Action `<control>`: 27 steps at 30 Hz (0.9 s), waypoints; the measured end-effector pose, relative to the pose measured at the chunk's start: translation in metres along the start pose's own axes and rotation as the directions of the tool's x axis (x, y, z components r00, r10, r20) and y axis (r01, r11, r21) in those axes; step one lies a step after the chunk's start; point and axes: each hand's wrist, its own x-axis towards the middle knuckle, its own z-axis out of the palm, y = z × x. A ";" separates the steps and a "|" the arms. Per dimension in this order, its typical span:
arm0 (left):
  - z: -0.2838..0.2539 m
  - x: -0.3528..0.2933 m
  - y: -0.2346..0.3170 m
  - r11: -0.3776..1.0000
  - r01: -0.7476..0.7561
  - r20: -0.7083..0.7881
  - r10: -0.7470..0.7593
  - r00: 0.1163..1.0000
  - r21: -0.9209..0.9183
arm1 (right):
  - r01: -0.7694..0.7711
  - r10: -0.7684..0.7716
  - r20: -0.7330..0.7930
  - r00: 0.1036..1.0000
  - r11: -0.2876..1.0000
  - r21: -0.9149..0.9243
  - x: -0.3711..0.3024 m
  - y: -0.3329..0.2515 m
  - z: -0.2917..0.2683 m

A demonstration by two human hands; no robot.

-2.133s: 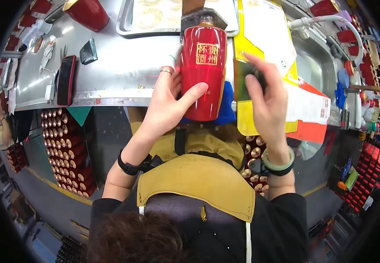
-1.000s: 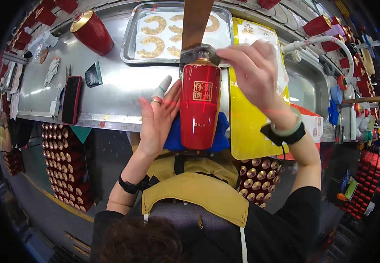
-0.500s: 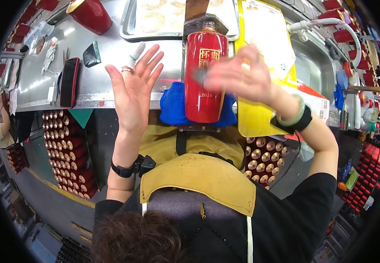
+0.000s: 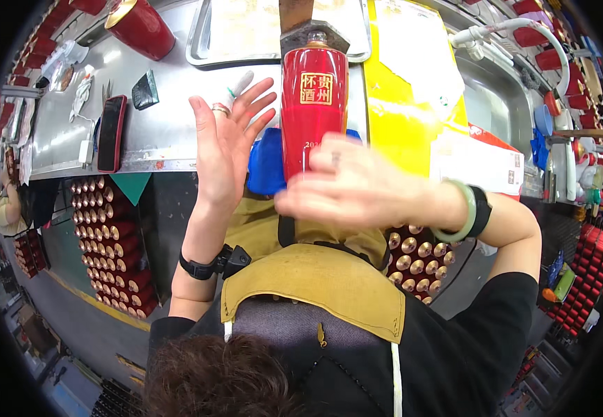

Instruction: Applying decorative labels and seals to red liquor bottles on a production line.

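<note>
A red bottle [image 4: 314, 118] with a gold label square lies in front of me, its neck away from me against a metal block [image 4: 314, 35]. Blue cloth [image 4: 265, 163] shows under its near end. My right hand [image 4: 343, 184] is over that near end, hiding part of it. Its fingers are curled together, and whatever they hold is hidden beneath them. To the left of the bottle, my left hand [image 4: 228, 149] is raised, palm up and fingers spread, with nothing in it. One of its fingers wears a pale wrapping.
A metal tray [image 4: 235, 61] stands beyond the bottle. Yellow sheeting [image 4: 402, 139] and papers [image 4: 478, 167] lie to the right, beside a sink [image 4: 503, 90]. On the left are a phone [image 4: 111, 133], a dark packet [image 4: 145, 90] and another red bottle [image 4: 141, 29]. Several gold-topped red bottles [image 4: 113, 243] stand below.
My right hand has swept from the bottle's middle toward me, to its near end, uncovering the label. The small dark thing by its fingers is now hidden. My left hand has shifted slightly right.
</note>
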 end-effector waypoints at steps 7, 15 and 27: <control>0.002 -0.008 -0.003 0.999 -0.009 0.004 0.009 1.000 0.039 | -0.314 0.164 -0.337 0.927 0.831 -0.459 -0.002 0.067 -0.019; 0.012 -0.004 -0.004 0.994 0.092 0.016 -0.093 0.996 0.065 | -0.280 0.242 -0.379 0.893 0.959 -0.050 -0.011 0.037 -0.009; 0.048 0.012 -0.010 0.921 0.113 -0.044 -0.104 0.994 0.372 | -0.871 0.778 -0.530 0.338 0.472 0.137 -0.027 0.032 -0.079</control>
